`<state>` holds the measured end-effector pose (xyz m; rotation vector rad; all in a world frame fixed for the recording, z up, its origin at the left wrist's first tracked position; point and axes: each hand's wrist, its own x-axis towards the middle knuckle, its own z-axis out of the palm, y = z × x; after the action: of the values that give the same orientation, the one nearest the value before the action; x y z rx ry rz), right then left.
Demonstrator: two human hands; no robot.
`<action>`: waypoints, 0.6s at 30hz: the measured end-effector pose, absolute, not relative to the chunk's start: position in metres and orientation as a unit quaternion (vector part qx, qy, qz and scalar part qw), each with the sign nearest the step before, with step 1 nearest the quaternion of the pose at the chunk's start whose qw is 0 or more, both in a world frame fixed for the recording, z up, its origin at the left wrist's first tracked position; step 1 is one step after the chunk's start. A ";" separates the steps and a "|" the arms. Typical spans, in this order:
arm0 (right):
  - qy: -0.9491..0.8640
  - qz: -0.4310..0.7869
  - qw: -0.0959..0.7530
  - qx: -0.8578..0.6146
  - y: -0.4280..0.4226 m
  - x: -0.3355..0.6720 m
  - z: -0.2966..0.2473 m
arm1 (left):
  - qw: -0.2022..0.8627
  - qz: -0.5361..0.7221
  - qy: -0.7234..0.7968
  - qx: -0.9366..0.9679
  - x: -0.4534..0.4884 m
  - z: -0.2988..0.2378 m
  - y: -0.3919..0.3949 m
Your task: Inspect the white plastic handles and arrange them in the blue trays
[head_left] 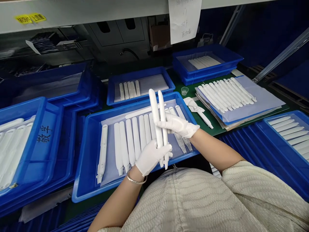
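Two long white pieces are held up together over the near blue tray (96, 192), lying lengthwise side by side: a broader-looking piece (154, 108) and, just beside it, a narrower-looking piece (162, 106). Rounded ends point up and away from the wearer; narrow, tipped ends point down toward the body. A slight gap shows between the rounded ends.

Left hand (150, 157): white-gloved, forearm rising from lower left, bangle (136, 181) at the wrist. Fingers closed around the lower part of the pair, thumb across the front, other fingertips partly hidden behind.

Right hand (179, 125): white-gloved, forearm reaching in from the right, palm turned inward. Fingers bent onto the pair about midway along, one digit laid across the front; contact behind is hidden. Both hands grasp the same two pieces, right above left.

Inside the near tray: a row of white pieces (123, 146) on a pale liner (110, 145), one separate piece (102, 153) at left, another lying crosswise (137, 111) near the far wall.

Beyond: a smaller blue tray (111, 87) with several pieces. To the right, on the green surface (218, 126): clear cup (184, 91), white cloth (191, 103), sheet stack bearing more pieces (227, 95).
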<state>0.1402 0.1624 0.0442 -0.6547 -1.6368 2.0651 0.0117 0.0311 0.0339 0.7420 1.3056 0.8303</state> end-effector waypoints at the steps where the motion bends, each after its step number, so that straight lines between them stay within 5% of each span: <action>1: -0.604 0.725 0.212 -0.255 0.160 0.139 0.045 | 0.631 0.355 0.600 0.340 0.012 0.033 0.032; 5: -0.599 0.719 0.206 -0.286 0.157 0.136 0.045 | 0.620 0.355 0.605 0.351 0.011 0.029 0.030; 12: -0.526 0.775 0.226 -0.268 0.168 0.136 0.033 | 0.775 0.376 0.430 0.272 0.008 0.030 0.021; 18: -0.527 0.754 0.225 -0.321 0.166 0.133 0.029 | 0.734 0.380 0.473 0.307 0.015 0.033 0.024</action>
<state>0.1333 0.1660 0.0287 -0.8855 -1.4537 2.0794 0.0152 0.0243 0.0329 0.6741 1.0391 0.8363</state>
